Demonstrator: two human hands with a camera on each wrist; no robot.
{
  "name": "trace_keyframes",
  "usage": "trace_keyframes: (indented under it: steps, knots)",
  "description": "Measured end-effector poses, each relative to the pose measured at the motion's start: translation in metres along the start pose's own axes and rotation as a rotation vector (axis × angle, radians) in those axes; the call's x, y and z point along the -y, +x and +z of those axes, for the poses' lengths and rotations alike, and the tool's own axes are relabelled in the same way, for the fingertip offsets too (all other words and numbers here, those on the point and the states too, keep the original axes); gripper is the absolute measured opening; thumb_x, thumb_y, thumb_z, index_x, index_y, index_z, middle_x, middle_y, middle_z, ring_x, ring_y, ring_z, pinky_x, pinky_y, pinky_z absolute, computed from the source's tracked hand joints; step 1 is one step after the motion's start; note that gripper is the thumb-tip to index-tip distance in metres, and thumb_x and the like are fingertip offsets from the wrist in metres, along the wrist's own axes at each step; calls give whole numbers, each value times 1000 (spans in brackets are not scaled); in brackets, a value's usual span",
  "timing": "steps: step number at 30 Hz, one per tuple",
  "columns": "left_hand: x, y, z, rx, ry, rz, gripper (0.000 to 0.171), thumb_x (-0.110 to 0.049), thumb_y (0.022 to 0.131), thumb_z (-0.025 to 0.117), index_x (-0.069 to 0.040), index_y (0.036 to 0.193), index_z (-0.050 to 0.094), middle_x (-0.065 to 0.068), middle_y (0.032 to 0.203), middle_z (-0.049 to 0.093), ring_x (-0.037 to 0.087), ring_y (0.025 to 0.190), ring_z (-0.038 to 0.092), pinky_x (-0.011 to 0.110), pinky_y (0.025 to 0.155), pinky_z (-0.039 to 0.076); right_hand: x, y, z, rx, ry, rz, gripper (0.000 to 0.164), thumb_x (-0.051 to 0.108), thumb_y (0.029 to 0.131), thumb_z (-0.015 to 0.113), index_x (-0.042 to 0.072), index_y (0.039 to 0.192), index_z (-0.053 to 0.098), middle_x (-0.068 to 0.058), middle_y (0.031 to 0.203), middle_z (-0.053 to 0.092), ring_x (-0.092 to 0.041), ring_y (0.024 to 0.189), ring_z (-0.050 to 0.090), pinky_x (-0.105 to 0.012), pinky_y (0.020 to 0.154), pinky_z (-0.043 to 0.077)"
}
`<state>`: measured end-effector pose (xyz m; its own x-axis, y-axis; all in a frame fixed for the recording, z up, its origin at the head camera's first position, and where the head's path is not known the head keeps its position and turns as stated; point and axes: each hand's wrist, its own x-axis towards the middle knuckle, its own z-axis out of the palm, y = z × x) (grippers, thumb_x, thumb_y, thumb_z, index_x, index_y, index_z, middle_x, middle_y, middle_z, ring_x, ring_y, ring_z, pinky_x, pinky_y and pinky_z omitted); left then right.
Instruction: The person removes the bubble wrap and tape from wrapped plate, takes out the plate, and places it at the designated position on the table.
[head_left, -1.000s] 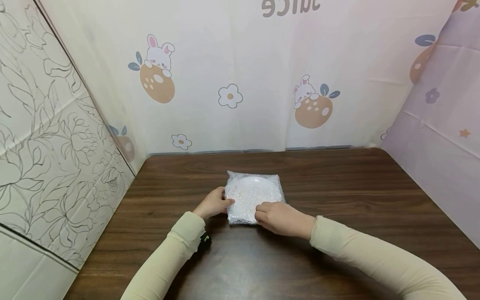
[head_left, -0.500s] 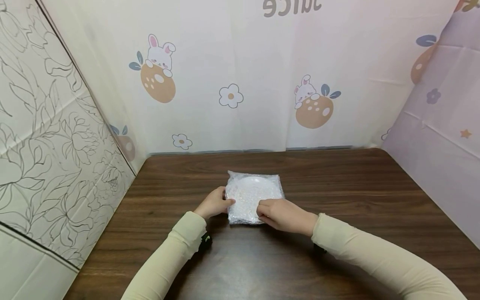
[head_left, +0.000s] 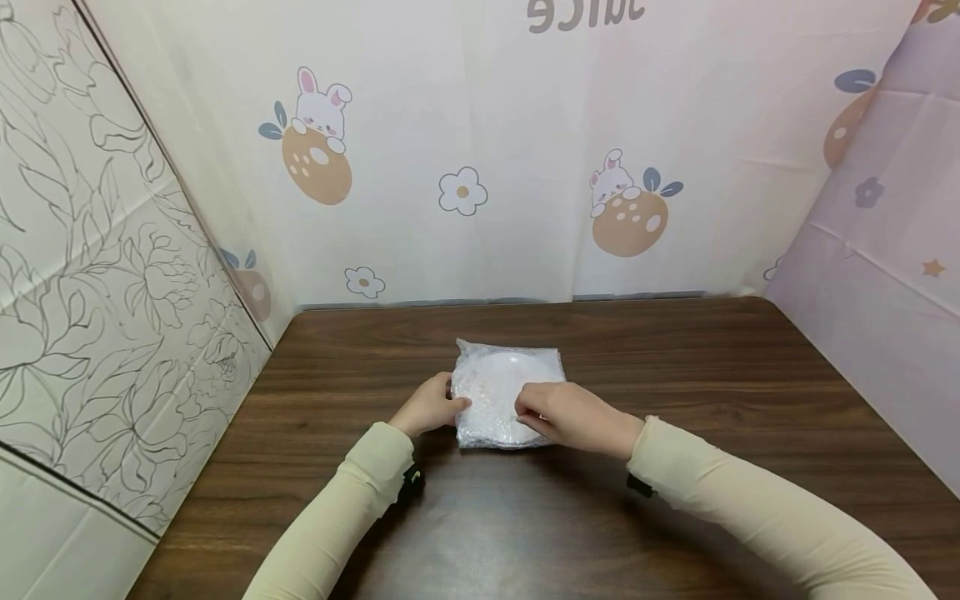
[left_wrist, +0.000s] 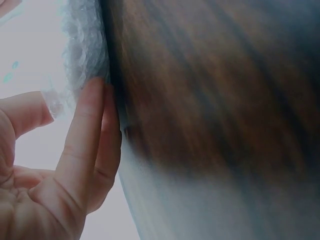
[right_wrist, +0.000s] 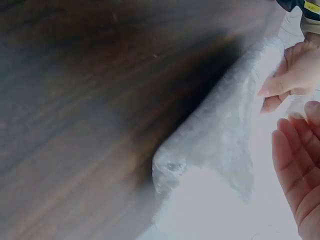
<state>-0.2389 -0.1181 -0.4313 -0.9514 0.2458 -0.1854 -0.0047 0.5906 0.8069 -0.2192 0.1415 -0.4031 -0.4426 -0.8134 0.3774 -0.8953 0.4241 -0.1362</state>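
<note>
A round white plate-like disc (head_left: 513, 371) lies inside a flat, square package of clear bubble wrap (head_left: 476, 437) on the table. At its left edge my left hand (head_left: 430, 406) grips the package, thumb on top and fingers beneath. The left wrist view shows those fingers (left_wrist: 82, 125) against the bubbly edge. Over the package's right half, my right hand (head_left: 566, 412) is curled, thumb and fingertips together. In the right wrist view its fingertips (right_wrist: 291, 142) meet at a translucent bit of the wrap, which they appear to pinch; glare hides the exact spot.
The dark wood-grain table (head_left: 675, 358) extends around the package. A patterned curtain (head_left: 525, 100) hangs behind it, and a white panel with line-drawn flowers (head_left: 112, 275) stands along the left. A black wrist device (head_left: 640, 485) sits under the right cuff.
My right hand has risen a little and shifted slightly right and away from me, its fingers drawn in. The left hand keeps its hold at the left edge, and the package stays nearly in place.
</note>
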Motion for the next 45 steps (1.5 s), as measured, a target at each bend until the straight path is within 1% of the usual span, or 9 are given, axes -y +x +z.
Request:
trace_keyframes:
  steps: [7, 12, 18, 26, 30, 33, 36, 41, 45]
  knots:
    - [0, 1, 1, 3, -13, -6, 48, -16, 94, 64, 6, 133, 47, 15, 102, 61, 16, 74, 66, 30, 67, 57, -2, 2, -10, -53, -10, -5, 11, 13, 91, 69, 18, 89, 60, 11, 82, 59, 2, 68, 50, -14, 60, 46]
    - [0, 1, 1, 0, -3, -1, 46, -17, 93, 64, 6, 131, 48, 14, 100, 61, 16, 73, 64, 29, 66, 55, -2, 5, -20, -86, -29, 22, 11, 14, 92, 68, 19, 88, 60, 12, 81, 57, 3, 66, 47, -15, 60, 45]
    - [-2, -1, 0, 4, 3, 6, 50, -16, 94, 64, 7, 135, 46, 16, 104, 63, 16, 75, 66, 29, 67, 56, -5, 9, -29, -127, -51, 49, 12, 12, 92, 67, 18, 85, 60, 12, 75, 53, 3, 62, 43, -15, 58, 44]
    - [-3, -1, 0, 0, 0, -10, 52, -17, 94, 64, 6, 137, 45, 15, 105, 63, 15, 75, 66, 29, 68, 56, -9, 16, -43, -141, -26, 138, 10, 14, 95, 64, 18, 87, 60, 14, 68, 50, 2, 57, 40, -16, 55, 41]
    - [-3, -1, 0, 0, -5, -10, 52, -17, 94, 64, 6, 137, 45, 15, 104, 62, 15, 75, 66, 29, 68, 56, -11, 20, -51, -143, -16, 208, 4, 18, 97, 62, 18, 93, 64, 15, 66, 53, 1, 55, 42, -18, 54, 41]
    - [-3, -1, 0, 0, -8, -9, 52, -17, 94, 64, 6, 136, 46, 15, 103, 62, 16, 75, 66, 30, 68, 56, -14, 26, -58, -147, -13, 239, 5, 19, 97, 62, 17, 95, 67, 13, 65, 57, 1, 53, 44, -19, 53, 41]
    - [-3, -1, 0, 1, -7, -9, 50, -17, 94, 64, 6, 135, 46, 15, 102, 61, 16, 75, 66, 30, 68, 56, -17, 32, -64, -141, 31, 284, 7, 19, 96, 63, 15, 96, 69, 11, 64, 60, -1, 52, 45, -21, 52, 41]
    - [-1, 0, -1, 4, -13, -13, 49, -17, 94, 63, 6, 134, 46, 14, 102, 61, 16, 76, 65, 30, 68, 57, -21, 37, -69, -90, 171, 382, 9, 19, 98, 61, 14, 97, 68, 8, 61, 62, -4, 47, 51, -23, 49, 45]
    - [-1, 0, 0, 7, -21, -14, 47, -17, 94, 63, 5, 133, 47, 14, 101, 60, 16, 75, 66, 30, 68, 57, -21, 38, -70, -79, 199, 402, 10, 18, 98, 60, 12, 98, 68, 7, 65, 65, -6, 51, 59, -23, 51, 49]
